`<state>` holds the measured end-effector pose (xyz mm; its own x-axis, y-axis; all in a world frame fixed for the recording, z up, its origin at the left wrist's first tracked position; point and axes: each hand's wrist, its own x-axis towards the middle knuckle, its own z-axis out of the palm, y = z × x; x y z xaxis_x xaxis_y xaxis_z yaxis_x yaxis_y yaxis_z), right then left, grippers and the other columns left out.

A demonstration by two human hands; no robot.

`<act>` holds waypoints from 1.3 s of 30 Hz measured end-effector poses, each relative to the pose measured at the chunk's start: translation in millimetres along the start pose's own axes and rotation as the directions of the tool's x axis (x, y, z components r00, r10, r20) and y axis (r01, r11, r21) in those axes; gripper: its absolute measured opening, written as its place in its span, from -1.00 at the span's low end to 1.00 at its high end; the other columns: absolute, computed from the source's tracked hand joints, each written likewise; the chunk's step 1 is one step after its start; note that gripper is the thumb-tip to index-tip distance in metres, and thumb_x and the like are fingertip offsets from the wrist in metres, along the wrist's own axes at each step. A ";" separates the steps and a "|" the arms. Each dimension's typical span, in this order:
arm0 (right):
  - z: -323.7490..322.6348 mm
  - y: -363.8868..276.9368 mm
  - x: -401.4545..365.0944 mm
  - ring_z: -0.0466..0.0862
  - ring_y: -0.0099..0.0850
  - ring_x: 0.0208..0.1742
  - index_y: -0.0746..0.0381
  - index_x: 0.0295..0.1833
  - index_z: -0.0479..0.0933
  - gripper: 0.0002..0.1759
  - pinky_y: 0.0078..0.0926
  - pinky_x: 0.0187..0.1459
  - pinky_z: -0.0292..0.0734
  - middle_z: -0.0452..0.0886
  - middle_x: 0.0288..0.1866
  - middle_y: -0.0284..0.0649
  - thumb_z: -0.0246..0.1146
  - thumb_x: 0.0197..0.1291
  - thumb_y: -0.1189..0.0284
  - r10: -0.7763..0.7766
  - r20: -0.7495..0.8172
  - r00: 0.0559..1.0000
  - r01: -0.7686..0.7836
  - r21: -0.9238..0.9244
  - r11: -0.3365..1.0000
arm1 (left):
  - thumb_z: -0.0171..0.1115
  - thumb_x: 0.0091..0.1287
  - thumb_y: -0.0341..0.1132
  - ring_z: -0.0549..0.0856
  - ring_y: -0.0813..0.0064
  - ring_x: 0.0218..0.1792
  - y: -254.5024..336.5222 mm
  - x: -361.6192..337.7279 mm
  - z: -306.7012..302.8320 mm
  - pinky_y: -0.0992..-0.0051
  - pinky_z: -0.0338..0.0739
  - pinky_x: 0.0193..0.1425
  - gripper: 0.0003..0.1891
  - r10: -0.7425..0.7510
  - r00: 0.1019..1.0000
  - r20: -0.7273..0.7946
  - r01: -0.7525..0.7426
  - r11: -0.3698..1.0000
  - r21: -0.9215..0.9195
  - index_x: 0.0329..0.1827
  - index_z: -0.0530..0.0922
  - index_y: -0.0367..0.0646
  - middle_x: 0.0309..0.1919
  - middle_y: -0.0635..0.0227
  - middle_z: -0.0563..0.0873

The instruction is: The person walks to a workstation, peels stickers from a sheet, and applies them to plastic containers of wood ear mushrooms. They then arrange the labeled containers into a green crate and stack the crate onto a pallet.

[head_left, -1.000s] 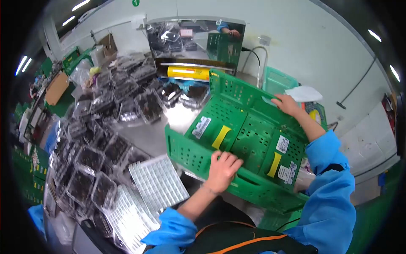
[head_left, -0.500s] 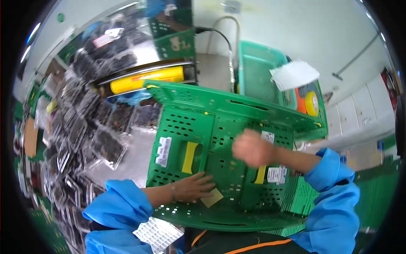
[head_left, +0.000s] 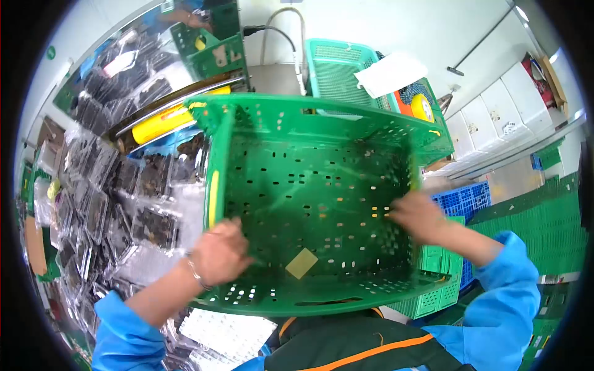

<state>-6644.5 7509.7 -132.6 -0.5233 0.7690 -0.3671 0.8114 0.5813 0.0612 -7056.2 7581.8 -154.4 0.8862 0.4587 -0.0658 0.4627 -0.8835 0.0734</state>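
A green perforated folding crate (head_left: 297, 185) stands before me with its two end walls raised and its inside showing. A yellowish square of paper (head_left: 302, 264) lies on its floor, close to the near wall. My left hand (head_left: 219, 252) is closed over the left end wall, below a yellow handle strip (head_left: 214, 198), fingers reaching inside. Across the crate, my right hand (head_left: 422, 216), blurred by motion, is curled over the right end wall with its fingertips inside.
Clear plastic packs with dark contents (head_left: 148, 216) are piled on the left. Behind the crate are a yellow roll (head_left: 162, 123), a light-green basket (head_left: 339, 68) and a yellow tape roll (head_left: 422, 108). A white label sheet (head_left: 226, 334) hangs near my body. Blue crates (head_left: 467, 196) stand right.
Both end walls, folded flat earlier, now stand upright. My left hand has come off the crate's near floor area to the left wall, and my right hand has moved right and outward.
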 end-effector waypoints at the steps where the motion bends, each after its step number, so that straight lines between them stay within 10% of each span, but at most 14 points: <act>1: -1.4 13.8 -25.5 0.34 -0.05 0.13 0.19 0.02 0.43 -0.46 -0.12 0.16 0.20 0.40 0.07 -0.07 0.29 -0.22 0.43 0.100 -0.163 0.982 -0.108 -0.040 0.993 | 0.27 0.01 -0.11 0.36 0.22 0.17 -10.2 -13.0 -13.9 0.28 0.23 0.26 -0.56 -0.164 0.984 0.066 0.164 0.986 0.003 -0.16 0.56 -0.29 0.00 0.07 0.51; 2: -11.7 21.7 -41.5 0.21 0.00 0.25 0.16 0.18 0.32 -0.37 -0.04 0.27 0.04 0.26 0.22 -0.01 0.26 -0.13 0.47 0.442 0.002 0.897 -0.438 -0.130 0.890 | 0.23 0.04 -0.13 0.25 0.24 0.29 -24.0 -27.0 -35.2 0.16 0.06 0.37 -0.49 -0.553 0.812 0.190 0.577 0.810 -0.109 -0.02 0.49 -0.34 0.12 0.12 0.44; 3: -0.2 34.5 -67.2 0.13 0.01 0.30 0.17 0.25 0.22 -0.31 -0.01 0.29 -0.04 0.17 0.28 0.01 0.24 -0.08 0.47 0.562 -0.103 0.820 -0.571 -0.096 0.815 | 0.17 0.11 -0.11 0.14 0.24 0.35 -52.4 -61.5 -37.1 0.11 -0.10 0.41 -0.41 -0.248 0.964 0.099 0.173 0.861 0.478 0.13 0.37 -0.35 0.24 0.18 0.32; 4: 10.2 39.6 -80.4 0.05 0.02 0.36 0.17 0.33 0.11 -0.25 0.02 0.31 -0.11 0.09 0.33 0.03 0.22 -0.04 0.48 0.670 -0.202 0.714 -0.689 -0.035 0.723 | 0.03 0.22 -0.14 0.01 0.34 0.40 -49.7 -68.8 -33.9 0.08 -0.18 0.41 -0.45 -0.422 0.903 0.084 0.374 0.867 0.330 0.24 0.29 -0.25 0.31 0.28 0.24; 7: -37.9 16.8 -47.1 -0.06 -0.01 0.42 0.29 0.36 -0.03 -0.13 0.02 0.35 -0.20 -0.03 0.39 0.05 0.24 -0.09 0.50 0.540 -0.222 0.812 -0.562 -0.047 0.826 | 0.06 0.24 -0.07 0.12 0.25 0.36 -49.7 -78.5 -35.0 0.11 -0.07 0.38 -0.46 -0.384 0.916 -0.115 0.394 0.915 0.082 0.26 0.29 -0.07 0.29 0.34 0.29; 10: -102.3 -27.7 12.3 -0.07 -0.03 0.43 0.30 0.37 -0.04 -0.12 0.00 0.34 -0.13 -0.07 0.40 0.07 0.26 -0.03 0.43 0.135 -0.080 0.988 -0.097 0.366 0.925 | 0.09 0.23 -0.07 0.36 0.12 0.17 -95.3 -83.5 -10.6 0.21 0.16 0.27 -0.45 -0.783 0.476 -0.402 0.625 0.622 -0.472 0.20 0.30 -0.21 0.08 0.07 0.45; 16: -102.3 -189.5 217.4 -0.14 -0.04 0.44 0.34 0.39 -0.39 0.12 -0.16 0.34 -0.03 -0.24 0.44 0.09 0.32 0.02 0.23 0.148 -0.110 0.983 0.140 0.966 -0.218 | 0.17 0.00 0.31 0.45 0.01 0.03 -177.7 -41.5 109.9 0.23 0.39 0.10 -0.07 -0.976 0.215 -0.007 0.957 0.213 -0.199 0.19 0.24 -0.38 0.05 -0.11 0.39; 22: -113.2 -225.0 295.6 0.18 -0.24 0.31 0.28 0.39 -0.25 -0.10 -0.34 0.18 0.29 0.05 0.33 -0.08 0.22 0.11 0.47 0.152 -0.220 0.964 0.247 0.949 -0.195 | 0.38 -0.19 0.22 0.42 0.06 0.06 -195.4 -13.6 120.9 0.26 0.44 0.06 -0.13 -0.995 -0.019 0.100 0.841 -0.070 -0.536 0.01 0.33 -0.34 0.02 -0.05 0.33; 26: -123.8 -223.6 298.0 0.21 -0.33 0.28 0.25 0.40 -0.26 -0.10 -0.37 0.11 0.35 0.10 0.30 -0.16 0.20 0.09 0.51 0.077 -0.042 0.996 0.055 0.983 -0.177 | 0.54 -0.33 0.00 0.30 -0.01 0.15 -177.5 1.8 130.1 0.26 0.29 0.22 -0.17 -0.988 0.052 0.148 0.650 -0.079 -0.756 0.00 0.39 -0.30 0.11 -0.12 0.22; 29: -134.0 -225.8 293.9 0.20 -0.32 0.30 0.26 0.39 -0.26 -0.06 -0.37 0.10 0.36 0.08 0.31 -0.13 0.24 0.07 0.43 0.136 0.044 0.990 -0.027 0.991 -0.130 | 0.57 -0.34 -0.09 0.33 0.00 0.13 -185.7 1.0 156.1 0.27 0.32 0.19 -0.15 -0.991 -0.129 -0.015 0.328 -0.028 -0.944 0.05 0.38 -0.31 0.19 -0.15 0.12; 31: -126.5 -224.3 296.4 0.20 -0.32 0.29 0.27 0.39 -0.26 -0.06 -0.37 0.10 0.35 0.06 0.32 -0.13 0.24 0.06 0.43 0.140 -0.003 0.990 0.016 0.995 -0.095 | 0.55 -0.31 -0.09 0.42 0.00 0.08 -180.8 5.0 158.3 0.27 0.35 0.17 -0.09 -0.884 -0.410 0.225 0.086 -0.283 -0.955 0.12 0.28 -0.30 0.22 -0.06 0.21; 34: -126.6 -226.7 295.7 0.24 -0.33 0.26 0.29 0.38 -0.24 -0.07 -0.36 0.11 0.34 0.07 0.33 -0.14 0.25 0.06 0.43 0.132 -0.002 0.991 0.010 0.998 -0.059 | 0.57 -0.33 -0.10 0.50 0.09 0.03 -177.0 20.6 166.3 0.31 0.35 0.16 -0.12 -0.670 -0.307 0.676 -0.308 -0.603 -0.736 0.08 0.31 -0.29 0.07 -0.05 0.41; 36: -127.1 -228.4 298.8 0.27 -0.33 0.24 0.30 0.38 -0.22 -0.08 -0.36 0.11 0.33 0.08 0.32 -0.14 0.25 0.05 0.43 0.140 0.024 0.990 -0.019 0.999 -0.043 | 0.56 -0.33 -0.08 0.51 0.09 0.01 -183.7 27.9 195.5 0.33 0.37 0.15 -0.18 -0.765 -0.159 0.624 -0.295 -0.567 -0.769 0.01 0.35 -0.28 -0.06 0.01 0.51; 39: -124.6 -230.7 295.6 0.35 -0.36 0.17 0.32 0.36 -0.15 -0.13 -0.39 0.10 0.34 0.20 0.25 -0.15 0.24 0.05 0.45 0.210 -0.052 0.976 0.051 0.999 0.011 | 0.43 -0.26 -0.18 0.54 0.09 -0.19 -181.5 33.4 168.7 0.26 0.42 -0.06 -0.49 -0.898 -0.287 0.334 -0.039 -0.338 -0.940 -0.28 0.39 -0.19 -0.30 0.10 0.53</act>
<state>-7018.8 7636.1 -139.5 -0.3540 0.8869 -0.2969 0.2426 -0.2195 -0.9450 -7114.8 7741.4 -337.8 -0.6782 0.6293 -0.3795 -0.1679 0.3701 0.9137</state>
